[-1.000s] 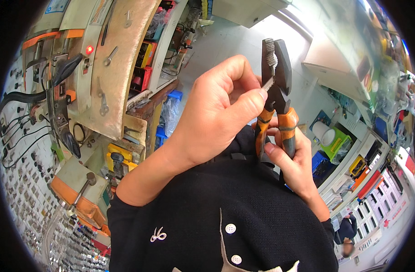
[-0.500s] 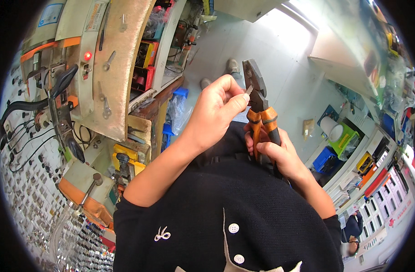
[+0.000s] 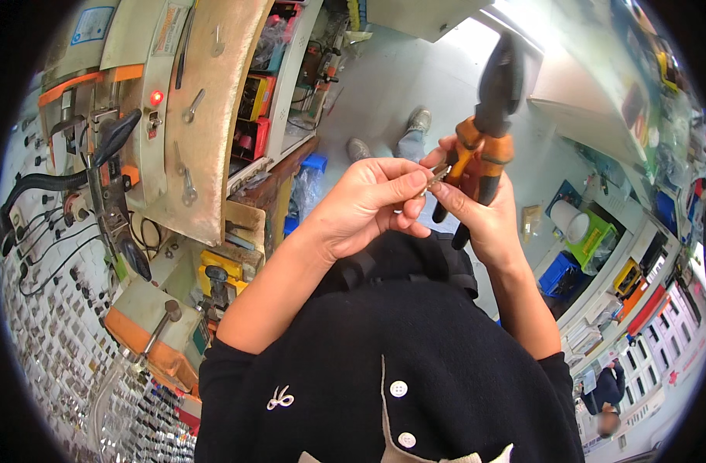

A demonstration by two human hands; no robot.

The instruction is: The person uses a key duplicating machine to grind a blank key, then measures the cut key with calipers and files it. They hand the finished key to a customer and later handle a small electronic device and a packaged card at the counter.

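Observation:
Between the thumb and fingers of my left hand (image 3: 372, 202) is a small notched key blade (image 3: 439, 179). My right hand (image 3: 488, 210) wraps round the handles of a pair of combination pliers (image 3: 493, 122), orange and black with a dark head. The pliers stand upright beside the key, jaws pointing up and away, blurred by motion. My right thumb tip reaches to the key, next to my left fingertips. Whether it also grips the key I cannot tell. Both hands are in front of my body, above the floor.
A worn bench top (image 3: 202, 116) with several loose keys lies to the left. Beside it stands a key-cutting machine (image 3: 110, 174) with a lit red lamp. Shelves hold a green bin (image 3: 592, 235) and a blue bin (image 3: 559, 272) at right. Another person (image 3: 606, 390) is at lower right.
The pliers have swung up and to the right, their jaws away from my left fingers. My right hand has risen, bringing its thumb to the key. My left hand has lowered slightly.

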